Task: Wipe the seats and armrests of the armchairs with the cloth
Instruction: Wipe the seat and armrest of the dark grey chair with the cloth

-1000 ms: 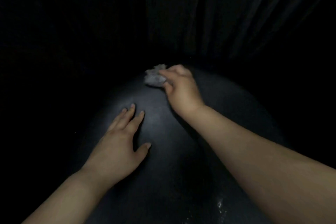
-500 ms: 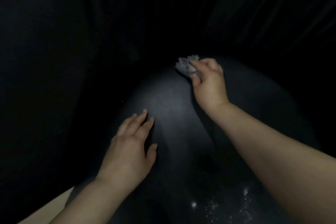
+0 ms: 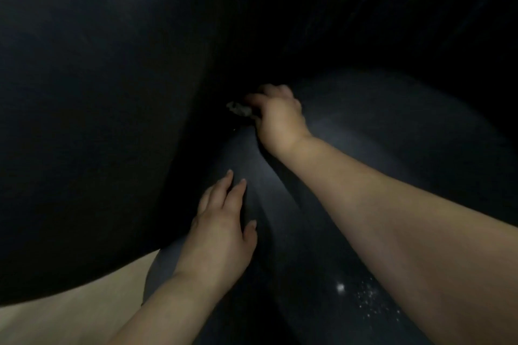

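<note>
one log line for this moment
step: wiping armchair | right hand: grips cloth | left hand: flat on cushion | lighting: dim

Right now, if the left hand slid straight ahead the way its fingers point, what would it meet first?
Most likely the cloth that the right hand pinches, near the dark crease beside the seat. The left hand lies flat with only bare seat ahead of it. Depth is murky in this light, so that is a guess.

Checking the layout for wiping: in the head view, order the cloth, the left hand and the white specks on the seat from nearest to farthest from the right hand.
1. Cloth: pinched in the right hand, at its fingertips.
2. Left hand: below it, flat on the dark seat.
3. White specks: lower right, near the frame's bottom.
</note>
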{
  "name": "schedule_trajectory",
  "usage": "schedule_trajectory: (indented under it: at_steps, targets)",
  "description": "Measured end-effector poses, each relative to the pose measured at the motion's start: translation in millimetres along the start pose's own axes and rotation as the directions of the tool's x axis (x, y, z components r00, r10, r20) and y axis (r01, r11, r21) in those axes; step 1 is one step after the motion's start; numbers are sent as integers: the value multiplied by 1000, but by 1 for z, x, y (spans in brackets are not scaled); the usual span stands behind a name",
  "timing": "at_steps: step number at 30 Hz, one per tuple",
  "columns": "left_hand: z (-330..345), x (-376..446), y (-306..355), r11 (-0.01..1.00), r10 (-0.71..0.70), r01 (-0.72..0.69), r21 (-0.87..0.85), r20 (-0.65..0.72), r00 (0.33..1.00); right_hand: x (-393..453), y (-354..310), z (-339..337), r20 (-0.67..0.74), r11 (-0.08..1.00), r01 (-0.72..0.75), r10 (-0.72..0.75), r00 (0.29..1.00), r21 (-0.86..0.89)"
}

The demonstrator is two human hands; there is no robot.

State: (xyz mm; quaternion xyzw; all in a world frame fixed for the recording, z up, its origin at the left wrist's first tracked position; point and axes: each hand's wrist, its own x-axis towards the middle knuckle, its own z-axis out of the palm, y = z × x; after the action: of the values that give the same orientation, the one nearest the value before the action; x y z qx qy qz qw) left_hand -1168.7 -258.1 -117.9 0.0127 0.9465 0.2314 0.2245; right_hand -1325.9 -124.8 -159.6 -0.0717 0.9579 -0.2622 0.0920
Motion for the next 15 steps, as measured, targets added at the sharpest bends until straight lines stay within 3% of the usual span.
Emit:
schedule_trajectory:
  at_steps: [4, 7, 9, 11, 13, 15]
  targets:
    - [0, -9, -5, 1000, -1, 1, 1, 4, 1000, -30, -9, 8, 184, 968, 250, -243, 953, -17]
    - [-3, -13, -6, 1000, 2, -2, 11, 1, 1000, -61, 6, -8, 165, 943, 332, -325, 931, -14]
    - [-4, -16, -6, 1000, -2, 2, 12, 2, 1000, -84, 26, -22, 44, 970, 242, -242, 969, -15]
    - [-4, -17, -3, 1000, 13, -13, 12, 4, 1000, -106, 49, -36, -146, 999, 41, -41, 988, -3]
    - [0, -19, 4, 999, 46, -46, 16, 12, 999, -127, 62, -43, -274, 979, -182, 200, 941, 89]
    - [8, -20, 13, 994, 101, -103, 43, 34, 994, -151, 60, -42, -277, 963, -231, 261, 925, 138]
